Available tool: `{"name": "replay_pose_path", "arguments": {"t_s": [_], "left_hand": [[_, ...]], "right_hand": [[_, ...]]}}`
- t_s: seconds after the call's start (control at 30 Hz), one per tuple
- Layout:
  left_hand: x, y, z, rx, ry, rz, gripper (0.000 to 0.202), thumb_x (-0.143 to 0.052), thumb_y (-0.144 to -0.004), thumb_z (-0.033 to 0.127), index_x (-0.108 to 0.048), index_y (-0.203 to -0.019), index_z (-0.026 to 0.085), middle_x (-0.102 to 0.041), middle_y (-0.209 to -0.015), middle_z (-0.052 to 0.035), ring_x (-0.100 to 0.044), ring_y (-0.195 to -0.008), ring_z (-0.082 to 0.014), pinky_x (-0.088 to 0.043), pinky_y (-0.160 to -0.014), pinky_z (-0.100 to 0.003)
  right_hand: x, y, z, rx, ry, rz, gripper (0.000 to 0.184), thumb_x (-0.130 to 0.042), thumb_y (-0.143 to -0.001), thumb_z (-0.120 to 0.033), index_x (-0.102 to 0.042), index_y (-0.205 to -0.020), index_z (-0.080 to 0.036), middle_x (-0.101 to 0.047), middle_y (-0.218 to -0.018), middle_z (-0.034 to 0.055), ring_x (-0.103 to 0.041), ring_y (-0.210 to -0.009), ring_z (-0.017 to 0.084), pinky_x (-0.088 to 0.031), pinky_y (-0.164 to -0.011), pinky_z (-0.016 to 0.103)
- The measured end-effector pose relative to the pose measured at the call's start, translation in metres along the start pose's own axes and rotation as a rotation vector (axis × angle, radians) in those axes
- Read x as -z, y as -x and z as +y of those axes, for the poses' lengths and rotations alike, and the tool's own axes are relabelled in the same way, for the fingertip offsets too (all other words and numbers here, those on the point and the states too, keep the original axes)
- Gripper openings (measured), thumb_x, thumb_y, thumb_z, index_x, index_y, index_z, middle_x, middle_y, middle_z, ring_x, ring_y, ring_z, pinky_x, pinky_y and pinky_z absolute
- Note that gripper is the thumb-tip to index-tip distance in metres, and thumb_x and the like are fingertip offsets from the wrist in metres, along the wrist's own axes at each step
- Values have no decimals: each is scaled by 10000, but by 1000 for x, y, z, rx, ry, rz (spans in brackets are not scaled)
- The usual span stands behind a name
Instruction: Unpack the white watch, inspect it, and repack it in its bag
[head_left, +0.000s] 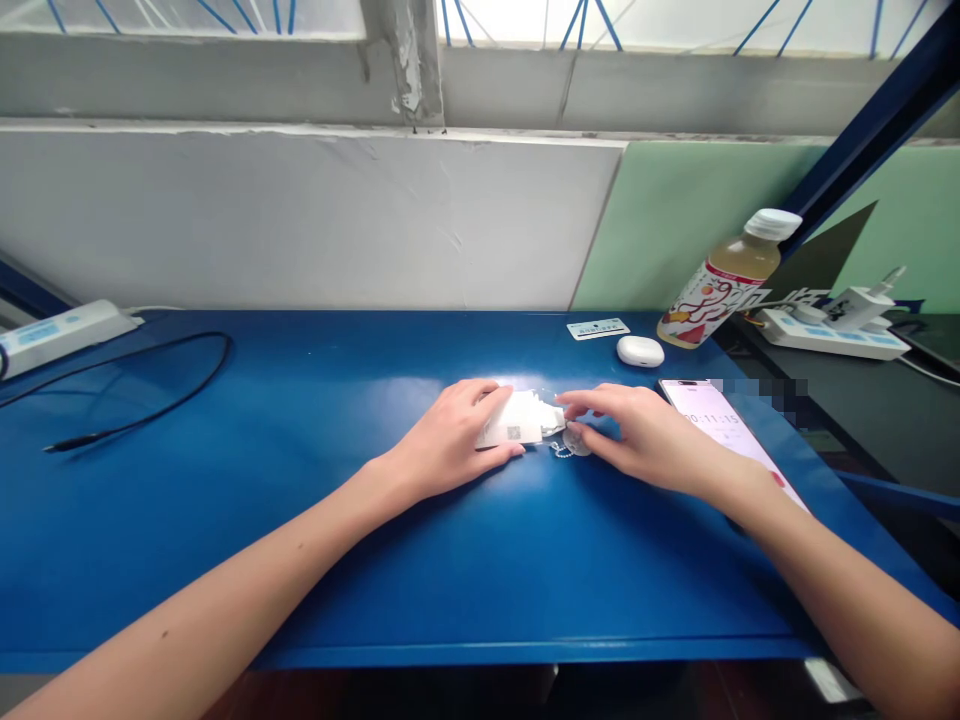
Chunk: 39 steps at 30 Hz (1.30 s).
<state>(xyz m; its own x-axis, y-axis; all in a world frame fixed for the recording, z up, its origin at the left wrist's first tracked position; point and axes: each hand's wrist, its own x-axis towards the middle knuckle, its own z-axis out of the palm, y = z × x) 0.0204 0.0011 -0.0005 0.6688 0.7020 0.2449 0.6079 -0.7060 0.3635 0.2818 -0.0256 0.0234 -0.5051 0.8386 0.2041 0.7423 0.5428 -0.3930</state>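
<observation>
A flat white paper packet (510, 420) with a small square printed code lies on the blue table, its right end uneven and crumpled. My left hand (461, 430) grips it from the left, thumb along the near edge and fingers over the far edge. At the packet's right end, the thumb and index finger of my right hand (630, 430) come close together in a pinch; what is between them is too small to make out. Under the right thumb sits a clear round disc (579, 443), with a short ball chain (559, 450) beside it.
Right of my hands lie a phone (720, 420) showing a timer, a white earbud case (640, 351) and a small card (598, 329). A drink bottle (724, 285) leans behind them. Power strips (832, 333) flank the blue table (525, 580); a black cable (172, 405) lies left.
</observation>
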Motion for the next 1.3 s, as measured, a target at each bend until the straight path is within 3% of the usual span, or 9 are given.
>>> {"name": "replay_pose_path", "arguments": {"t_s": [0.2,0.33,0.47,0.57,0.63,0.8,0.93,1.17,1.3], "left_hand": [[-4,1,2,-31,-24,36,524,-643,-898,422,-541,-1305,109,-572,-1298,-224,-550,-1193,-357,-461,-988,-497],[-3,0,3,-43,-63,-17,532,-583,-944,413,-478,-1379,124,-545,-1353,-221,-505,-1267,-364,-379,-1066,-546],[0,0,7,-18,-120,-152,587,-457,-999,452,-368,-1474,118,-447,-1483,-218,-294,-1440,-399,-211,-1142,-609],[2,0,10,1,-106,-207,610,-359,-1025,472,-300,-1517,116,-336,-1566,-208,-180,-1486,-391,-180,-1153,-607],[4,0,11,14,-121,-238,606,-323,-1036,453,-273,-1530,105,-292,-1588,-200,-145,-1497,-377,-168,-1161,-597],[5,-1,12,28,-231,-304,623,-289,-1052,436,-220,-1547,63,-221,-1616,-186,-116,-1505,-358,-155,-1180,-559],[2,0,10,7,-249,-270,617,-291,-1051,445,-248,-1541,73,-254,-1607,-177,-153,-1500,-355,-173,-1177,-553],[-2,1,7,-3,-219,-221,614,-290,-1047,464,-306,-1520,72,-326,-1573,-198,-251,-1472,-363,-224,-1156,-567],[-2,0,7,-2,-233,-228,609,-297,-1047,454,-306,-1520,71,-327,-1574,-194,-255,-1470,-362,-222,-1158,-562]], "right_hand": [[-18,5,-8,44,-110,-37,744,-482,-877,-158,-197,-1564,-175,-687,-1254,132,-645,-1150,288,-537,-936,470],[-21,6,-8,51,-132,-57,799,-465,-878,-131,-99,-1585,-201,-665,-1293,131,-581,-1255,280,-507,-995,487],[-13,4,-5,65,-57,-60,653,-459,-901,-146,-306,-1533,-207,-661,-1307,111,-572,-1254,285,-512,-990,484],[-6,2,-2,43,50,11,447,-452,-916,-169,-561,-1349,-152,-665,-1292,146,-618,-1182,297,-517,-978,476],[-5,1,0,-6,123,58,393,-460,-917,-186,-625,-1269,-126,-689,-1243,161,-649,-1125,313,-529,-945,482],[-11,1,-1,-102,47,75,386,-480,-917,-195,-613,-1277,-160,-760,-1065,99,-725,-921,271,-578,-799,418],[-20,1,-7,17,-118,89,443,-497,-938,-224,-518,-1371,-130,-706,-1227,120,-688,-1082,245,-558,-906,377],[-26,-1,-9,29,-164,89,319,-567,-934,-275,-687,-1196,-140,-679,-1284,142,-678,-1122,258,-561,-939,375],[-26,0,-8,41,-123,71,354,-590,-932,-299,-678,-1232,-134,-656,-1316,154,-652,-1166,272,-535,-996,410]]}}
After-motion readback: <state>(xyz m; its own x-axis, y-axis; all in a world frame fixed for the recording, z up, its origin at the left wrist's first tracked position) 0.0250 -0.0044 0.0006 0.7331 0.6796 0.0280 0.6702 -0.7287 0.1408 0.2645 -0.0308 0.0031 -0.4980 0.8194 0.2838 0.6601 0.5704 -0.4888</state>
